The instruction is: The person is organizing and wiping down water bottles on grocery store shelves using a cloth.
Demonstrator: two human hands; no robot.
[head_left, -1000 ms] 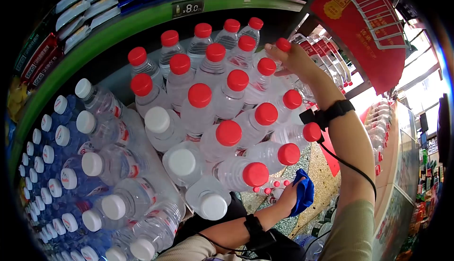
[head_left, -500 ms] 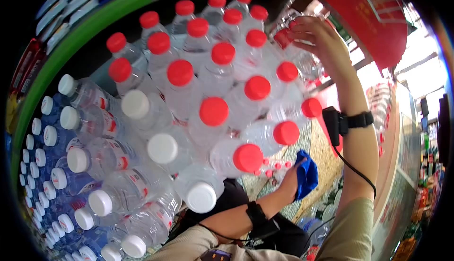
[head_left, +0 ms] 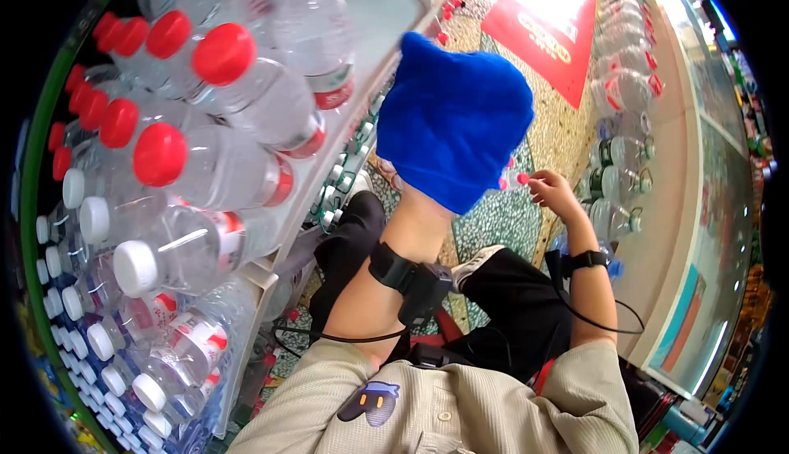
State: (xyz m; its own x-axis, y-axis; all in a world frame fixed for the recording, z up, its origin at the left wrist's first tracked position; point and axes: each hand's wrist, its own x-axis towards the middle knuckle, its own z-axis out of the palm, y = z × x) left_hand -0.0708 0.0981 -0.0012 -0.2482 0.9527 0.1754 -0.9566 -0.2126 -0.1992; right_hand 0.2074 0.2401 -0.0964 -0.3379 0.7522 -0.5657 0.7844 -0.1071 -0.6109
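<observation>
A blue cloth (head_left: 460,117) covers my left hand, whose fingers are hidden underneath; only the wrist (head_left: 423,220) shows below it. The cloth is raised in front of me, to the right of the shelf edge, and touches no bottle that I can see. My right hand (head_left: 555,195) hangs lower right with its fingers loosely curled and a little apart. Beside its fingertips appears a small red-capped bottle (head_left: 518,179), partly behind the cloth; I see no clear grip on it. Large clear bottles with red caps (head_left: 223,54) lean on the shelf at left.
White-capped bottles (head_left: 136,267) fill the lower left shelf. A bare shelf strip (head_left: 386,10) borders the red-capped ones. More bottles (head_left: 612,166) stand along a white counter (head_left: 670,175) at right. A red mat (head_left: 546,39) lies on the speckled floor. Black cables run from both wrists.
My view has swung right and down. My right hand has come down from the red-labelled bottle at the shelf's far end. My left hand has risen with the blue cloth.
</observation>
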